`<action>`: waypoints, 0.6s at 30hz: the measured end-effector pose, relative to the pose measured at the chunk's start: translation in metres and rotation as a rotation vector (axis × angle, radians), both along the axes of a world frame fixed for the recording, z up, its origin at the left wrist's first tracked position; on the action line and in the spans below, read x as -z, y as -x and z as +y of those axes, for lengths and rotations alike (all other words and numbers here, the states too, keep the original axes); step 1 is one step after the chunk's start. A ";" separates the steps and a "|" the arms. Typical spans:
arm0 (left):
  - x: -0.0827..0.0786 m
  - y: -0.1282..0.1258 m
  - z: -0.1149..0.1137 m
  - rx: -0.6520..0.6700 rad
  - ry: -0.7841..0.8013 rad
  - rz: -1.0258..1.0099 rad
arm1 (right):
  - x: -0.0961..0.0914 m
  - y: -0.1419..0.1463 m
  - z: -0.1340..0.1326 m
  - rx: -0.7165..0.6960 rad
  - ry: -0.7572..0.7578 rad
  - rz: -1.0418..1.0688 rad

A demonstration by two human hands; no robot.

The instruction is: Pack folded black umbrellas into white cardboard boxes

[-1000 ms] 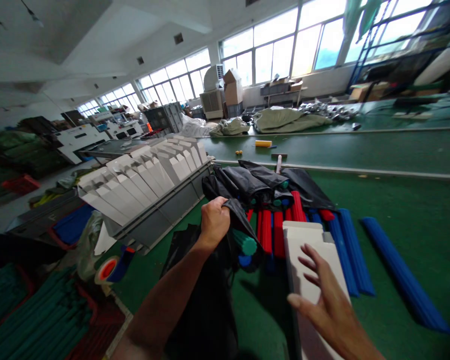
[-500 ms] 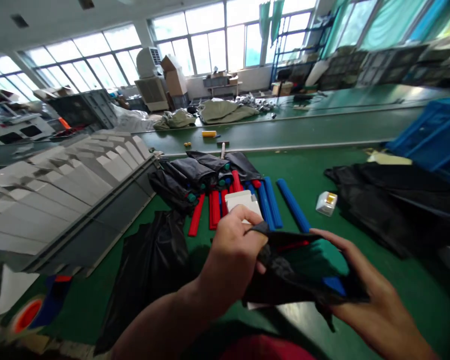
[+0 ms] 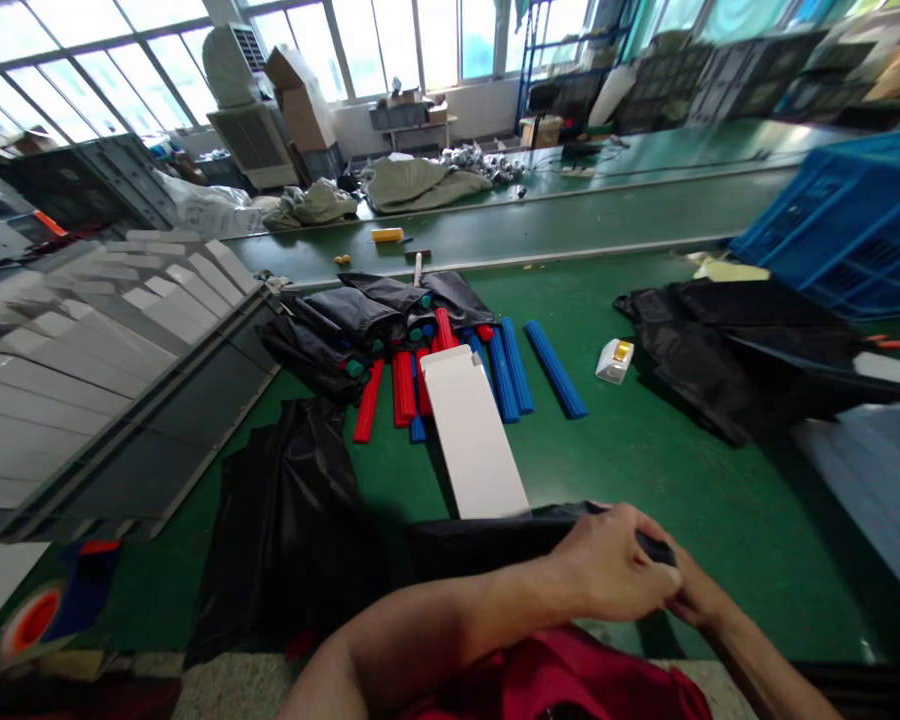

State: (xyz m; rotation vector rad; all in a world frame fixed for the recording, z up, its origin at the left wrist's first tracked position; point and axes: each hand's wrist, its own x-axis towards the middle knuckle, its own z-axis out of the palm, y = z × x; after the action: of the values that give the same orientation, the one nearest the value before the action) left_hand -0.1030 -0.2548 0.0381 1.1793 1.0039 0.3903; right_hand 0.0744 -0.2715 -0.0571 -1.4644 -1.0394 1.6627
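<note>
My left hand point(image 3: 615, 570) is closed over the right end of a long black bag point(image 3: 480, 545) that lies crosswise at the near edge of the green table point(image 3: 645, 470). My right hand point(image 3: 696, 597) sits just under and behind the left one, pinching the same end; most of its fingers are hidden. A flat white box point(image 3: 474, 435) lies on the table just beyond the bag. Past it lie red tubes point(image 3: 401, 385) and blue tubes point(image 3: 555, 368), with several filled black bags point(image 3: 360, 315) behind them.
Rows of folded white boxes point(image 3: 82, 320) fill a grey rack on the left. Loose black bags point(image 3: 292, 510) lie at near left, another black pile point(image 3: 742, 345) at right beside a blue crate point(image 3: 832, 230). A small white and yellow object point(image 3: 615, 360) and a tape roll point(image 3: 34, 620) are nearby.
The black bag, held open between both hands before, now lies stretched along the table's near edge with both hands closed together on its right end. The white box shows fully.
</note>
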 end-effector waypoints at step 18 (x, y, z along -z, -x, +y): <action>0.139 0.143 -0.065 -0.811 0.145 0.136 | 0.017 -0.025 0.016 -0.115 0.159 -0.266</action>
State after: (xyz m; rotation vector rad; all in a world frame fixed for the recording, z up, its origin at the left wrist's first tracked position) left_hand -0.2465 -0.3198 -0.1006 0.6286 1.5883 0.8621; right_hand 0.0990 -0.2550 -0.0741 -1.7975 -1.1749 1.6941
